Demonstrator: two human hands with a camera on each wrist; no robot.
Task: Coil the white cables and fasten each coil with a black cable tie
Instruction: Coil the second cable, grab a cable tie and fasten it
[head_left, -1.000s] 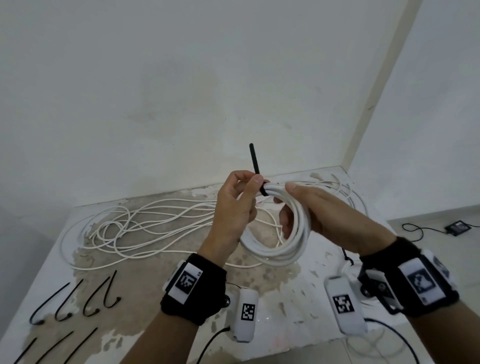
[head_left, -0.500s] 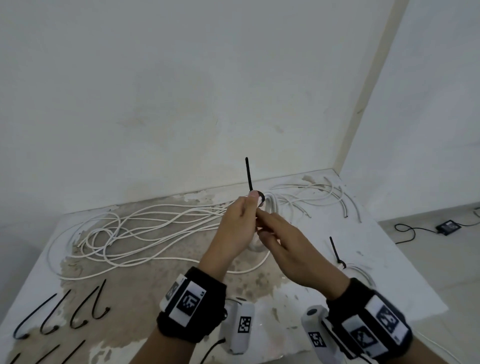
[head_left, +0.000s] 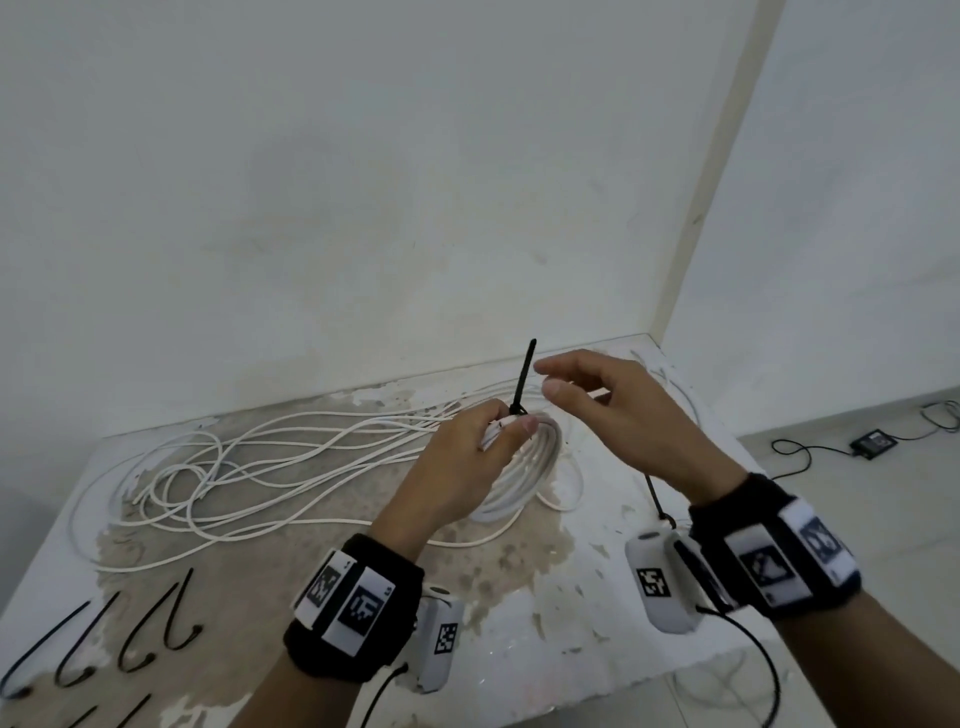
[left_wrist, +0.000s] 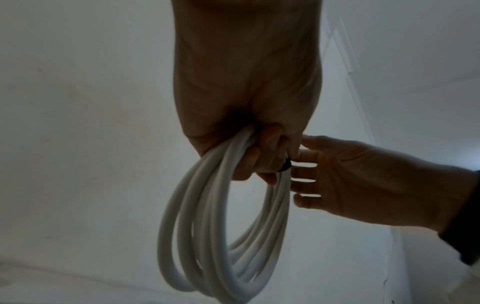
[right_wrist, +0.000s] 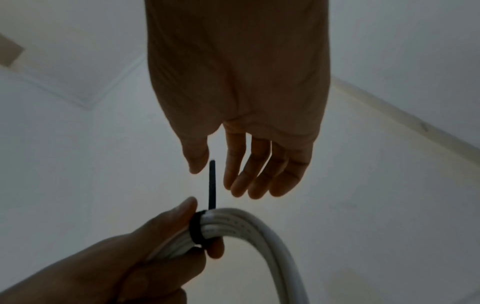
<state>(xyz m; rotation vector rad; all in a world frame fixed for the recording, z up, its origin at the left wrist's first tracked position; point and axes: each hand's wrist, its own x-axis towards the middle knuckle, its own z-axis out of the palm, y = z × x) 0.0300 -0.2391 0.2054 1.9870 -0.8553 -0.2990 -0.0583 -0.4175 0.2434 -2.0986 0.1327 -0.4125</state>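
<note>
My left hand (head_left: 467, 457) grips the top of a white cable coil (head_left: 524, 478) held above the table; in the left wrist view the coil (left_wrist: 207, 236) hangs in several loops below the curled fingers. A black cable tie (head_left: 522, 379) is wrapped round the coil under my thumb, and its free tail stands straight up. In the right wrist view the tie's band (right_wrist: 197, 228) circles the white strands. My right hand (head_left: 587, 395) hovers open just right of the tail, fingers relaxed, with the tail (right_wrist: 211, 183) between thumb and fingers, apart from both.
Loose white cable (head_left: 249, 467) sprawls over the worn table (head_left: 519, 597) to the left and behind. Several spare black ties (head_left: 130, 639) lie at the front left. Another black tie (head_left: 654, 499) pokes up near my right wrist. A black adapter (head_left: 875, 441) lies on the floor.
My right hand let go near the coil's top and rose to the right of the tie's tail, fingers spread. The left hand keeps its hold on the coil.
</note>
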